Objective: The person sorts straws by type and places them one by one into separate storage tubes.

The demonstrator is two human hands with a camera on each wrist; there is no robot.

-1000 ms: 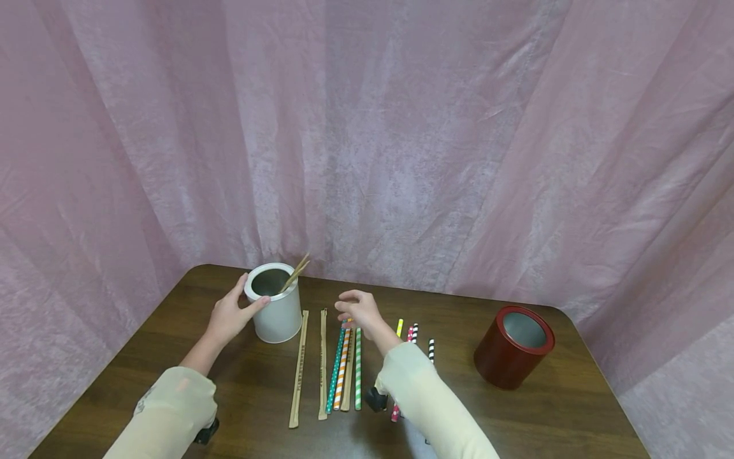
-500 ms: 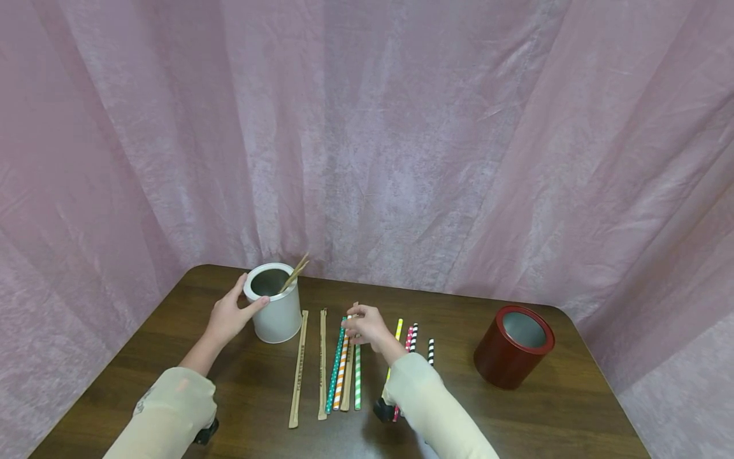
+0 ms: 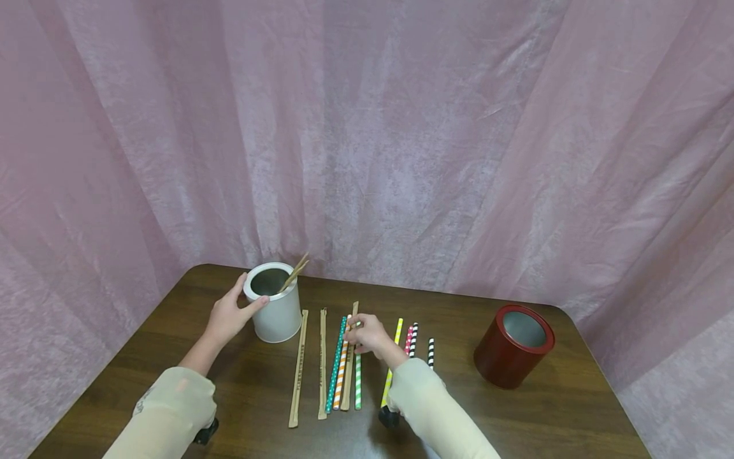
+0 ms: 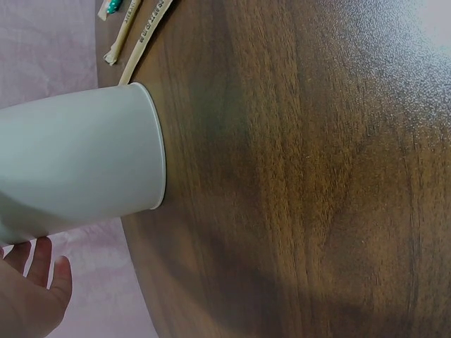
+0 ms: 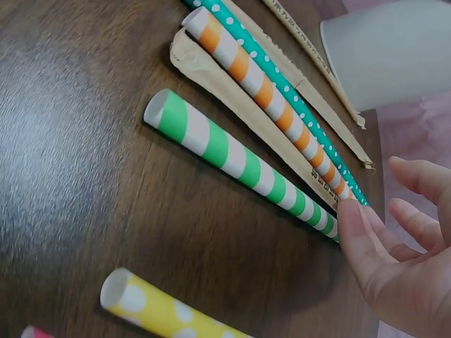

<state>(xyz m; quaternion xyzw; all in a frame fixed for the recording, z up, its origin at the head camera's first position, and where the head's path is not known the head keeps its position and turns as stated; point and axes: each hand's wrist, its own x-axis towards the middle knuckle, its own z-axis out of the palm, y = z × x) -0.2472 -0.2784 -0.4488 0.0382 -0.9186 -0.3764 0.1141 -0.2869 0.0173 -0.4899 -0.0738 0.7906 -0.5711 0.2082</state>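
My left hand [image 3: 229, 315] grips the rim of a white can [image 3: 278, 319], thumb on the near side and fingers behind. In the left wrist view the fingertips [image 4: 42, 264] lie against the can's wall. Ends of thin brown-wrapped straws [image 3: 298, 268] stick out of the can. My right hand [image 3: 369, 335] is low over a row of straws, fingers loosely bent. Its thumb and fingertips are right at a brown paper-wrapped straw [image 5: 243, 102], between an orange-striped straw [image 5: 271, 98] and a green-striped straw [image 5: 225, 151]. The thumb hides part of the contact.
Left of these lie a teal dotted straw [image 3: 334, 376] and two more wrapped straws [image 3: 299, 376] [image 3: 322, 376]. A yellow dotted straw [image 3: 391, 370], pink and black-striped straws [image 3: 413, 338] lie to the right. A red can [image 3: 510, 357] stands farther right on the wooden table [image 3: 550, 408].
My right hand has come down from above the straws' far ends and shifted slightly right and nearer. The wrapped straw's far end now shows beyond the fingers. My left hand stays on the white can.
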